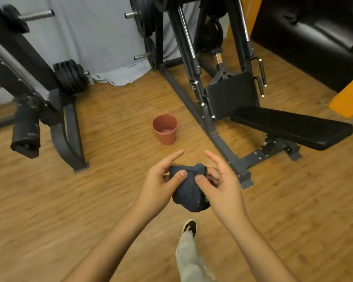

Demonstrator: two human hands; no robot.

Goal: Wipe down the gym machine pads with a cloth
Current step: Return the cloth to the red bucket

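Note:
A bunched dark blue cloth (189,191) is held between both hands above the wooden floor. My left hand (158,185) grips its left side, thumb pressed on top and forefinger pointing out. My right hand (222,181) grips its right side the same way. Ahead to the right stands a black gym machine with an upright back pad (231,97) and a long seat pad (291,128). Both hands are well short of those pads.
A terracotta plastic pot (165,129) with some liquid stands on the floor ahead. A weight rack with plates (69,77) and a wrapped black pad (26,129) is at the left. A black sofa (314,35) sits at the back right. My shoe (190,227) is below the hands.

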